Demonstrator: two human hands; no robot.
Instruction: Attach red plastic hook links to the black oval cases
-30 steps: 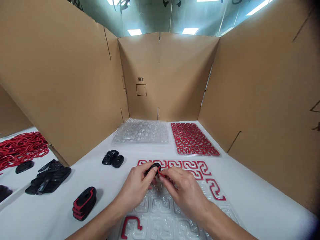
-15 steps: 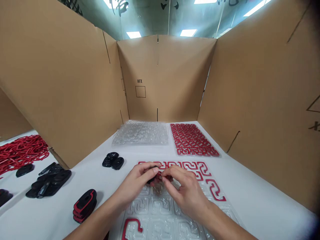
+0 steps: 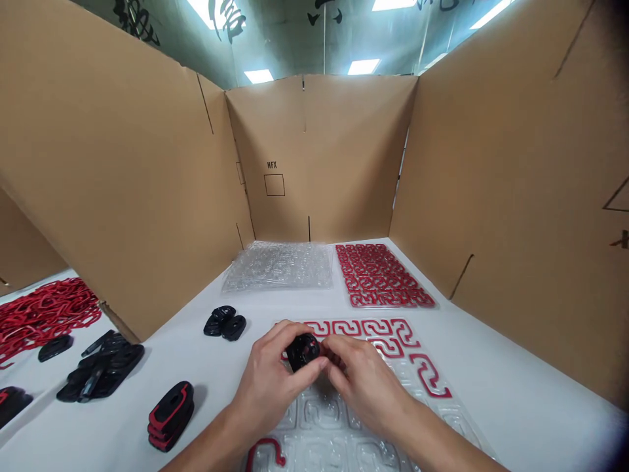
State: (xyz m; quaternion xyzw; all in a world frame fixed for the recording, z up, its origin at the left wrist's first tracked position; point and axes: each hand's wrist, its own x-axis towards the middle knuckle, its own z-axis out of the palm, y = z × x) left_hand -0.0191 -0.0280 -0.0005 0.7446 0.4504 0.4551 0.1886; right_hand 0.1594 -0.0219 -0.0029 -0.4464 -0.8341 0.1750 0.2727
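Observation:
A glossy black oval plastic part (image 3: 303,351) is gripped between the thumb and fingers of my left hand (image 3: 275,367). It is turned with one face toward the right, and a little red shows on it. My right hand (image 3: 366,373) is closed in a pinch against the part's right side; what its fingertips hold is hidden. Below both hands lies a clear plastic tray (image 3: 324,414) with moulded recesses. Red curved strips (image 3: 377,327) fill recesses along its far edge and right side, and a loose red strip (image 3: 268,444) lies at its near left.
Left of my hands stand stacked black parts with red strips (image 3: 171,416) and several plain black parts (image 3: 225,323). Clear trays (image 3: 280,265) and a filled red-strip tray (image 3: 383,275) lie behind. Cardboard walls (image 3: 344,157) enclose the table; red strips (image 3: 49,311) pile up far left.
The black part has been turned so that its face shows more, between my hands. My left hand is more upright around it, and my right hand stays pinched beside it. The view has shifted slightly.

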